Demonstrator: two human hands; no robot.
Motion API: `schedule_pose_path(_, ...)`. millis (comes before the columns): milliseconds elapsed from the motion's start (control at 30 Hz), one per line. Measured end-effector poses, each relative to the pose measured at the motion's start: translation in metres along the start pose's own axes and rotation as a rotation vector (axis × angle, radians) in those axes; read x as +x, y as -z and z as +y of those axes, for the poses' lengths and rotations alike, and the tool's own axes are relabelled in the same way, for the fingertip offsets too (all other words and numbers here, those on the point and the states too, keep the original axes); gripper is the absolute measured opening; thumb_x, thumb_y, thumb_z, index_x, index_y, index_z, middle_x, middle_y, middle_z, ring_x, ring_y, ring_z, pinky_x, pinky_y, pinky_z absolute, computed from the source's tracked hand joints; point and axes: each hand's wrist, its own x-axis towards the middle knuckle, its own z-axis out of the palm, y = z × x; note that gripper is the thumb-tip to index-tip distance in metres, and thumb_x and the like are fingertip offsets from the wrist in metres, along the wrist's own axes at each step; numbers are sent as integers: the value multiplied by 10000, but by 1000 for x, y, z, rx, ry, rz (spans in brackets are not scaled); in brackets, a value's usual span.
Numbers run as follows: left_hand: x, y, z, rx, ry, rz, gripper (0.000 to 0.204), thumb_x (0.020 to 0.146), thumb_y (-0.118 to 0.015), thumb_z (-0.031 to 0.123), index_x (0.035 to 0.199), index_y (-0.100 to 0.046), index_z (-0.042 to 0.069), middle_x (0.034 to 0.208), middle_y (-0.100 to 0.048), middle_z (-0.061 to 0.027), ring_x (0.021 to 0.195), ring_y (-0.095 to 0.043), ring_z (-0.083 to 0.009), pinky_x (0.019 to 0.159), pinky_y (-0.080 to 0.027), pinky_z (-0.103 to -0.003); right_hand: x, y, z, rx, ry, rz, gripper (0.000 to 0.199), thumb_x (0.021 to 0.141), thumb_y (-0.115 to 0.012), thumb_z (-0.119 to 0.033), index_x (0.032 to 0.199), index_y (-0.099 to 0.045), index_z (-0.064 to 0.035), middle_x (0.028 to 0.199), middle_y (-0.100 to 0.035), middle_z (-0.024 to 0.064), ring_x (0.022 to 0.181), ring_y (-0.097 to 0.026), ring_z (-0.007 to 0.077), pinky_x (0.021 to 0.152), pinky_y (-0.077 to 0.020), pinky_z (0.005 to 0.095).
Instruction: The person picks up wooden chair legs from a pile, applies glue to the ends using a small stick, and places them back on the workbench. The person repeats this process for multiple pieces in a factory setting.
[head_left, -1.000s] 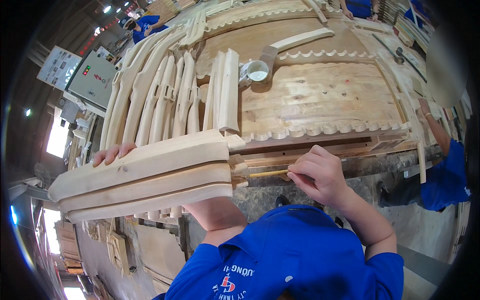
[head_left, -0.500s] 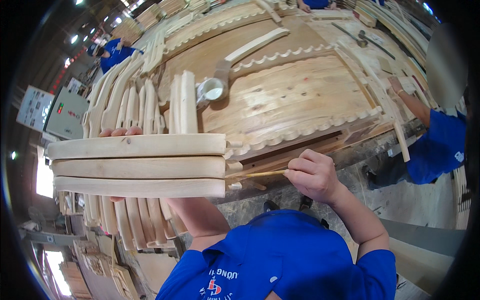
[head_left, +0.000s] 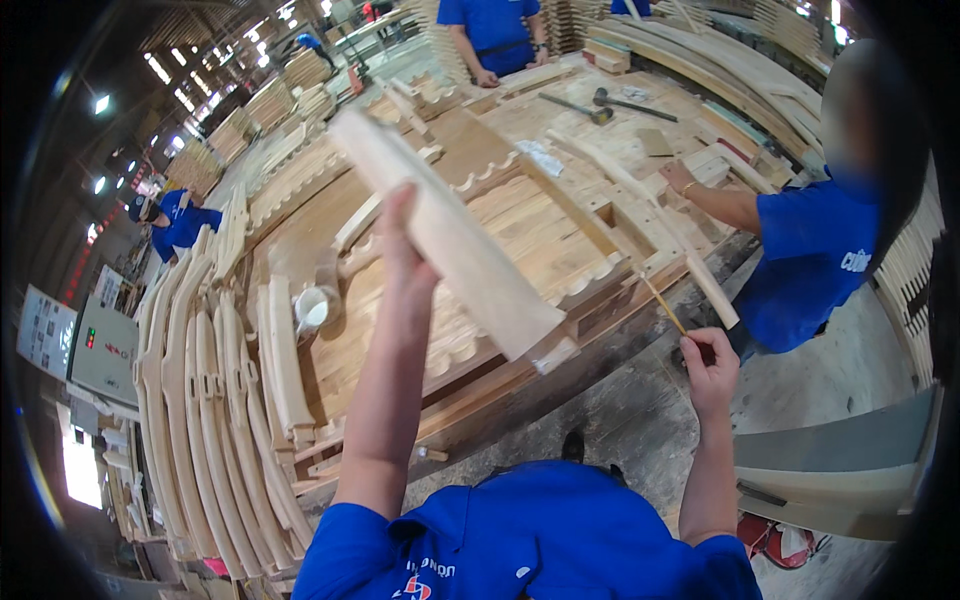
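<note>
My left hand [head_left: 405, 245] is raised over the bench, gripping pale shaped wooden pieces [head_left: 460, 240] that tilt from upper left to lower right. They are blurred, and only one broad face shows, so I cannot tell how many are in the grip. Their lower end carries a short tenon [head_left: 555, 357]. Off to the right, my right hand [head_left: 712, 365] pinches a thin yellowish stick [head_left: 668, 310] whose far tip points up and left, apart from the wood. On the bench, at the left, stands a cup of white liquid [head_left: 312, 310].
Many curved wooden parts [head_left: 205, 400] stack at the left. Scalloped rails frame a wooden panel [head_left: 500, 225] on the bench. Mallets [head_left: 590, 110] lie farther back. A co-worker in blue [head_left: 810, 250] reaches in from the right; another [head_left: 490, 35] stands behind the bench.
The wooden pieces have swung from level at the left to a steep tilt over the bench. My right hand has moved right, taking the stick away from the tenons.
</note>
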Motion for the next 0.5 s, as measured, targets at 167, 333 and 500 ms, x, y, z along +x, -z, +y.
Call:
schedule_pose_path(167, 83, -77, -131, -15, 337, -111, 565, 685, -685, 332, 1132, -510, 34, 1014, -567, -151, 890, -580, -313, 823, -494, -487, -10, 57, 20, -34, -70, 178, 50, 835, -626, -28, 849, -584, -3, 748, -549, -5, 662, -482, 42, 594, -393, 188)
schedule_pose_path(333, 105, -165, -261, 154, 304, 110, 691, 681, -679, 258, 1251, -343, 57, 1075, -534, -152, 954, -555, -317, 776, -509, -507, -48, 111, 43, -139, -171, 381, 68, 840, -624, -39, 868, -572, -5, 787, -542, 11, 696, -493, 62, 625, -403, 196)
schedule_pose_path(500, 156, -140, -331, 122, 123, 320, 998, 592, -726, 135, 1384, -128, 26, 1256, -421, -210, 1094, -494, -324, 893, -461, -417, -76, 149, 42, -83, -229, 444, 81, 851, -604, -34, 883, -538, -1, 778, -529, 12, 682, -476, 53, 608, -386, 189)
